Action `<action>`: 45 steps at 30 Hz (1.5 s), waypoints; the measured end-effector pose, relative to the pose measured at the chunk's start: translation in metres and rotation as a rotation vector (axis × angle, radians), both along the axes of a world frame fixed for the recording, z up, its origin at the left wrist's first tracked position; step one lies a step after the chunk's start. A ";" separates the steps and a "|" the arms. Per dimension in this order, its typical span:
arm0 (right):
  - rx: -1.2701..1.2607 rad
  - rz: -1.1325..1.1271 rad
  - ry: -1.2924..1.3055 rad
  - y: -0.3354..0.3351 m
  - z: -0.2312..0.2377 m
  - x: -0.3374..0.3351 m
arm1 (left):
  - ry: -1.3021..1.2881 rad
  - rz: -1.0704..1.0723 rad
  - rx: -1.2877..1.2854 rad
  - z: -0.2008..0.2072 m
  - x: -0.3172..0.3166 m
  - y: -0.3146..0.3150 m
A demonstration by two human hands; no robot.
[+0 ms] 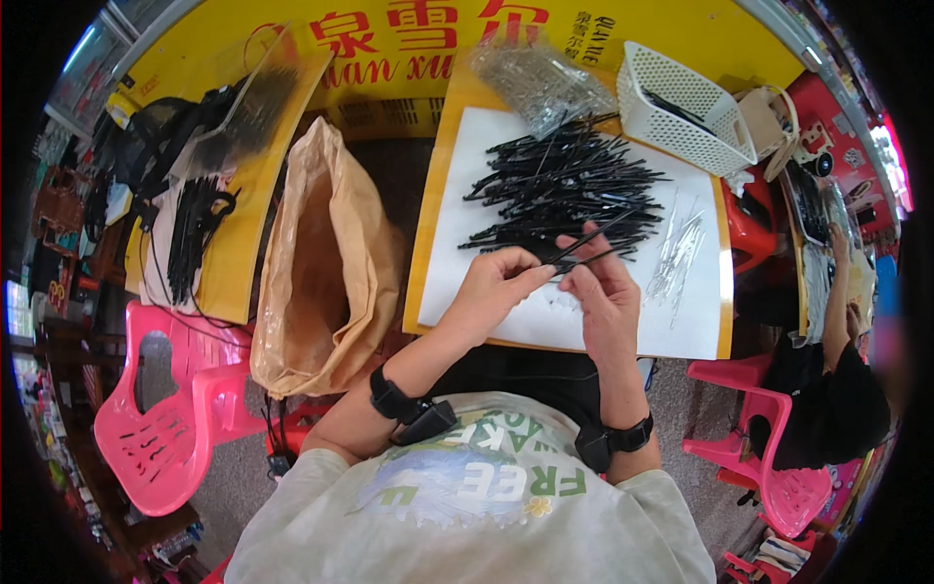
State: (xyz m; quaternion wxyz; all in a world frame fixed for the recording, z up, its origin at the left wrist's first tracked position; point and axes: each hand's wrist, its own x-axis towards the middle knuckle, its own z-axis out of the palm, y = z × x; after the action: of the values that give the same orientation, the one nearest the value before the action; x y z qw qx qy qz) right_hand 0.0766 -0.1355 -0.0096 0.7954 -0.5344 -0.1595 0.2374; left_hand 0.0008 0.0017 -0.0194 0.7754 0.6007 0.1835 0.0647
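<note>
My left hand (pixel 496 290) is closed, thumb and forefinger pinching the lower end of a thin black stick (pixel 584 245). My right hand (pixel 608 304) is closed on that stick too, its thumb and fingers around it just beside the left fingertips. Directly beyond both hands lies a wide, tangled heap of thin black sticks (pixel 564 180). Under the heap is a white sheet (pixel 457 292) on a yellow-edged table. To the right of the heap are several thin clear or whitish strips (pixel 679 255). My fingers partly hide the held stick's ends.
A clear plastic bag (pixel 545 83) and a white perforated basket (pixel 686 131) holding dark sticks are at the back. Left stands an open brown paper sack (pixel 336 263), past it a yellow table with more black sticks (pixel 195 234). Pink chairs (pixel 156 438) flank me; another person's arm (pixel 839 292) is far right.
</note>
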 end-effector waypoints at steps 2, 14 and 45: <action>0.061 0.108 0.098 -0.004 -0.001 0.006 | 0.026 -0.097 -0.097 -0.001 0.000 0.003; -0.766 -0.449 -0.920 -0.040 0.142 0.207 | -0.107 0.090 0.518 -0.048 -0.013 0.015; -1.098 -0.001 -0.872 -0.121 0.094 0.154 | -0.329 -0.034 1.094 0.008 0.060 0.040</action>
State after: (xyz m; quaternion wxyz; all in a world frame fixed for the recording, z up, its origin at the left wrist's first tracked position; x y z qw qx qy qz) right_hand 0.2304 -0.2560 0.0843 0.2740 -0.9055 -0.3206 0.0471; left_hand 0.0605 0.0414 -0.0114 0.3709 0.8995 -0.0096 0.2307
